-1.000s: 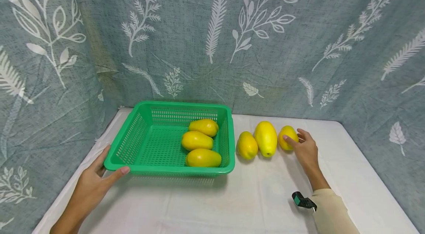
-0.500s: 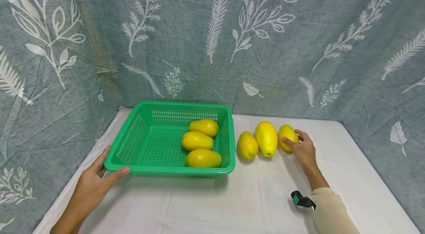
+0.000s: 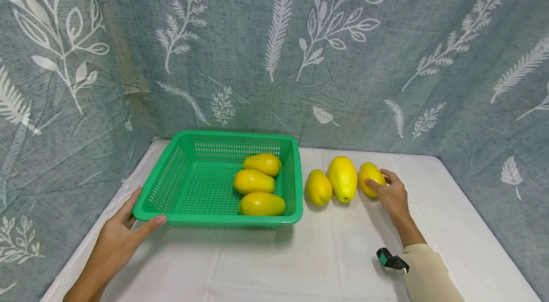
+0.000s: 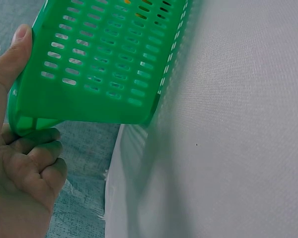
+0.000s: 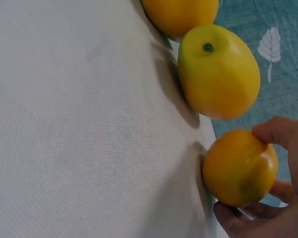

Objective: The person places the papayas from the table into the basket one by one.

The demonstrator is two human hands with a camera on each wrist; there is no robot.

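My left hand point(image 3: 119, 237) grips the near left corner of a green plastic basket point(image 3: 223, 219), its thumb over the rim. In the left wrist view, the fingertips point(image 4: 48, 148) curl by the basket's outer side. Over on the right, my right hand point(image 3: 391, 196) holds a yellow, oval, mango-like fruit point(image 3: 370, 174) between thumb and fingers. The right wrist view shows this fruit point(image 5: 238, 166) at the tabletop, with fingertips on both sides. Left of it lie a larger bright yellow fruit point(image 3: 343, 179) with a dark end spot and another mango-like fruit point(image 3: 319, 187).
Three yellow fruits, one of them the middle fruit point(image 3: 254, 182), lie along the basket's right side. A white cloth point(image 3: 266, 264) covers the table. Patterned blue-grey curtains point(image 3: 240, 54) stand behind and at both sides. A small black device point(image 3: 391, 260) sits by my right sleeve.
The right-hand fruit tilts slightly in my fingers, and my right hand has shifted a little left around it. The left hand and basket hold their place.
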